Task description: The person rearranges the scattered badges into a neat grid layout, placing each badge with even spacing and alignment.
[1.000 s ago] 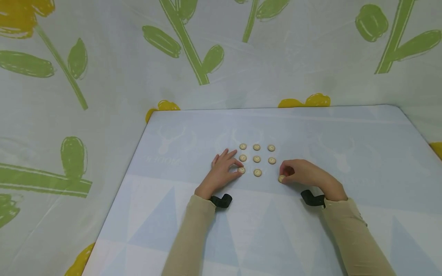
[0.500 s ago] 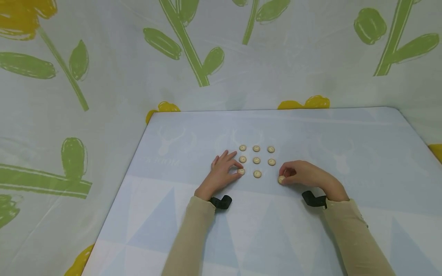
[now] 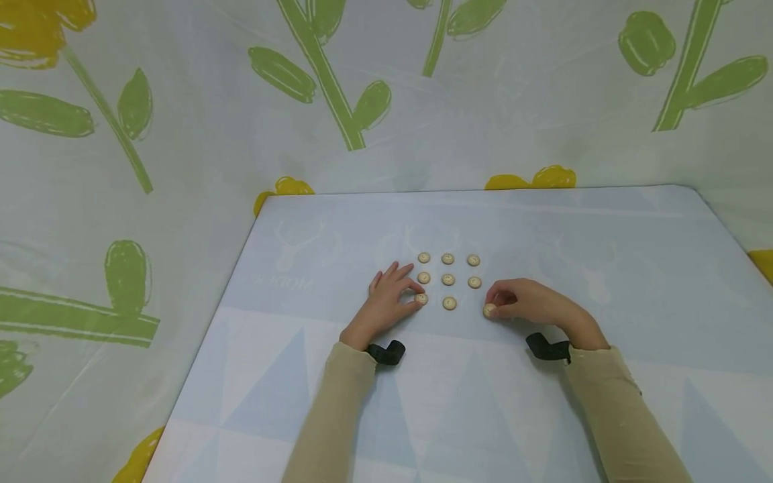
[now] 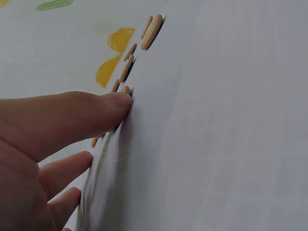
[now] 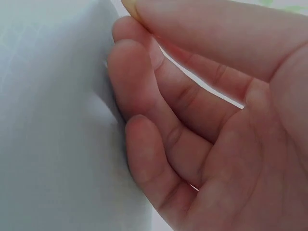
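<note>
Several round, pale wooden buttons lie in rows on the table. My left hand [image 3: 385, 298] pinches the button [image 3: 421, 299] at the near left between thumb and index finger, its other fingers spread on the table. In the left wrist view the thumb [image 4: 91, 110] covers most of that button. On the right, my right hand [image 3: 534, 305] holds another button [image 3: 489, 310] by its edge, low at the table. In the right wrist view only a sliver of this button [image 5: 130, 6] shows at the top edge. Between the hands sits the near-row middle button [image 3: 449, 304].
The middle row [image 3: 448, 280] and far row [image 3: 447, 259] of buttons lie just beyond the hands. A pale blue and white patterned cover spans the table [image 3: 290, 382]. Flower-printed cloth [image 3: 199, 134] hangs behind and at the left.
My right hand has moved slightly left with its button, closer to the near row. The left hand keeps its pinch in the same place.
</note>
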The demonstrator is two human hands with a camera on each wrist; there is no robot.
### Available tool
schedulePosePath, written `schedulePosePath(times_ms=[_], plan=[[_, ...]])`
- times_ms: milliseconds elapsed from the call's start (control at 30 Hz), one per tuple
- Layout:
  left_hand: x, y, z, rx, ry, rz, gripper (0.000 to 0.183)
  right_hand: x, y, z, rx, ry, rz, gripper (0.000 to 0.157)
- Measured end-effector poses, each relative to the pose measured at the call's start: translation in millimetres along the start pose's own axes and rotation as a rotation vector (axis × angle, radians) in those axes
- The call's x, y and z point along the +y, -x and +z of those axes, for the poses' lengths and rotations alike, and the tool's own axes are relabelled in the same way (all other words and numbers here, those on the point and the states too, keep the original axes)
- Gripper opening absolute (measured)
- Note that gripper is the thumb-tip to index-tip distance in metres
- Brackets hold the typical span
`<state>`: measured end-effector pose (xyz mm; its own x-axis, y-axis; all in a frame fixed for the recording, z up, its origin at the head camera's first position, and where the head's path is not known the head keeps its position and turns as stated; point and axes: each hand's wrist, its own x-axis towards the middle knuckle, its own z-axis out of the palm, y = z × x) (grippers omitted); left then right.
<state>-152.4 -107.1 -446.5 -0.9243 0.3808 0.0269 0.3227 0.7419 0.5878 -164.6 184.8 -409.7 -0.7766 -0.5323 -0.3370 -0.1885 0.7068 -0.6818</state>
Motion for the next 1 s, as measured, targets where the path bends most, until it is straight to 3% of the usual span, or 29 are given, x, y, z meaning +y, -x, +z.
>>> schedulePosePath(times_ms=[700,1000], plan=[[2.0,1.2,-0.3,-0.001,0.001,-0.001,0.017,-5.0,-10.3,12.3,0.085,0.005,-0.021,0.014],[1.3,1.1,0.1,0.004,0.002,0.002,0.017,-9.3,-12.2,17.3,0.128,0.027,0.010,0.014]])
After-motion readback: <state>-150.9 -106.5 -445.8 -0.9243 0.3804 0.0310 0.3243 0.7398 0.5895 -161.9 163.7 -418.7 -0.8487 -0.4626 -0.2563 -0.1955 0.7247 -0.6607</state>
